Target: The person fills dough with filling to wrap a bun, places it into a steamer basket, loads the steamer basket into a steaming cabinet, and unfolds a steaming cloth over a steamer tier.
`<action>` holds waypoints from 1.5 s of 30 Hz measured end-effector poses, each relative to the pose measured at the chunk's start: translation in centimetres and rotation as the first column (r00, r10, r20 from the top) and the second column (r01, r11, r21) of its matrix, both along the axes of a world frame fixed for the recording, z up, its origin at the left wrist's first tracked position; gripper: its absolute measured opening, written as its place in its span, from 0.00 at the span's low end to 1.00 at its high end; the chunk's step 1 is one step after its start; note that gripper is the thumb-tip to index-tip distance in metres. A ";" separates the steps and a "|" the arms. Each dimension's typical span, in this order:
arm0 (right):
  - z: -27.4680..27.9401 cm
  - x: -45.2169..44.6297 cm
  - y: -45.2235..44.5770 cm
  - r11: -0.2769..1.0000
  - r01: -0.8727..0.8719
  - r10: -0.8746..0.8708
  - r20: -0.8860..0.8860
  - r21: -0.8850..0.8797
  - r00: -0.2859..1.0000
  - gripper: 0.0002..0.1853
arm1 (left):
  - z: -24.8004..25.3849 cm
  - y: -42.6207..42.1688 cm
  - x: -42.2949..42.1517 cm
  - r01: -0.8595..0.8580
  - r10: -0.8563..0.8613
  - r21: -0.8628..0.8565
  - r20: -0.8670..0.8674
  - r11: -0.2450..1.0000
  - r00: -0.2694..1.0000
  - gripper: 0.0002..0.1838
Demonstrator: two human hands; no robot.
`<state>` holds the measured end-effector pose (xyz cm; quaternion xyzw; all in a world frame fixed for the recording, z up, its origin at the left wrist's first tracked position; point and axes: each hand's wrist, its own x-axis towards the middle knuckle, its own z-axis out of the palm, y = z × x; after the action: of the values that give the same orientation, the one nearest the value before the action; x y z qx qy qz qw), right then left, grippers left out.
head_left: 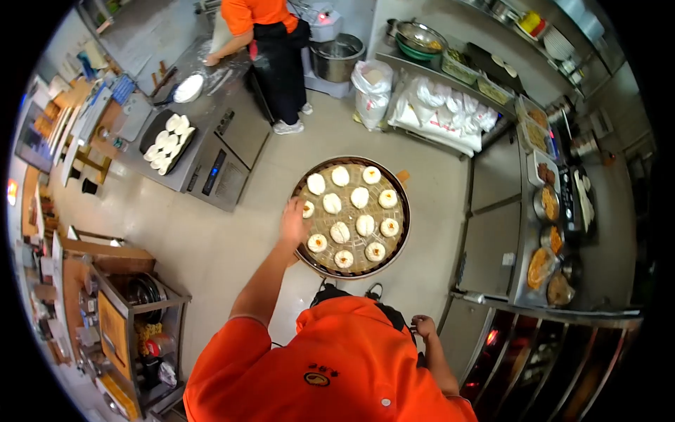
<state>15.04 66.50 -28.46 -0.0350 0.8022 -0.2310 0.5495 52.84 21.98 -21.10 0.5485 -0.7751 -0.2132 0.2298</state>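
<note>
A round woven steamer tray (402, 243) with a dark rim holds several round white buns. Some have an orange topping, like this bun (343, 259); others are plain with a crease, like this bun (365, 225). My left hand (294, 222) reaches over the tray's left edge, its fingers curled around a topped bun (308, 209) there. The hand hides part of that bun. My right hand (423, 325) hangs by my right side, away from the tray, fingers loosely bent and apart, with nothing visible in it.
A person in an orange shirt (238, 15) stands at a floured steel counter (211, 126) bearing a black tray of dough pieces (167, 144). A mixer bowl (337, 60) and flour sack (372, 91) stand behind. Filling bowls (547, 204) line the right counter; a shelf cart (133, 316) is left.
</note>
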 end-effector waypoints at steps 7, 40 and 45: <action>1.8 1.6 3.1 0.995 0.081 -0.079 -0.042 0.051 0.996 0.09 | -1.6 -4.2 -1.4 0.216 -0.301 0.260 0.350 0.941 0.887 0.34; 2.4 3.2 7.1 0.987 0.145 -0.143 -0.029 0.069 0.989 0.15 | -1.7 -4.4 -9.9 0.395 -0.445 0.204 0.395 0.896 0.804 0.25; 0.9 3.4 8.9 0.998 0.040 -0.037 -0.084 0.041 0.996 0.13 | -1.1 -4.2 -10.6 0.325 -0.385 0.211 0.400 0.922 0.832 0.22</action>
<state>18.46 75.39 -27.52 -0.0174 0.8296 -0.2227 0.5117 42.24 17.77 -22.23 0.4426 -0.8787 -0.1761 -0.0299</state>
